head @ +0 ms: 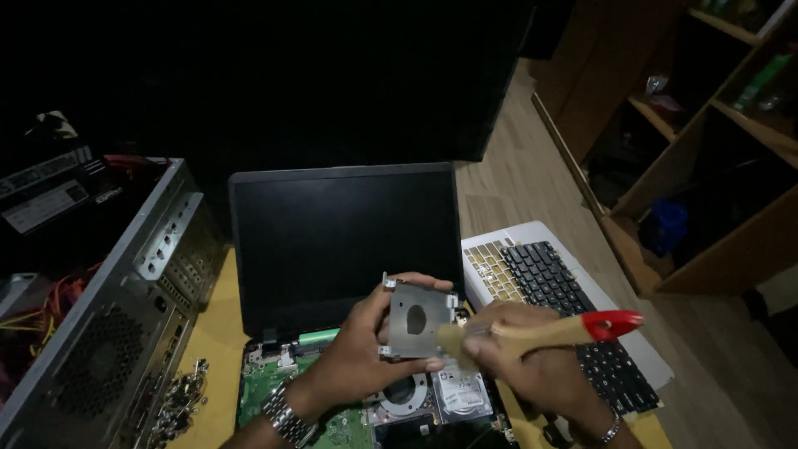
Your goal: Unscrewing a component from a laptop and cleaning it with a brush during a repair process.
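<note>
Dim room, wood-plank floor (532, 179), open wooden shelving (706, 141) along the right. Yellow counter (218, 333) in front, crowded.

Grey desktop tower case (108, 324) lies on its side at left, fan grille and slot covers facing up, orange and yellow cables (33, 308) behind it. Centre: opened laptop (345, 237), screen dark and upright, bottom half stripped so the green board (274, 378), a round fan (405, 392) and a silver hard drive (461, 397) show. Removed palmrest with black keyboard (573, 312) lies just right of it, partly over the counter edge.

Left hand (357, 353), metal watch on the wrist, grasps a small grey metal drive bracket (418, 320) by its edges, held above the open laptop base, flat face toward the camera, oval cutout in the middle.

Right hand (524, 353), thin bracelet on the wrist, is clenched around a paintbrush (549, 333) with wooden handle and red end; bristles touch the bracket's lower right corner.

Pile of small screws (184, 397) sits by the tower, near the laptop's left corner.
</note>
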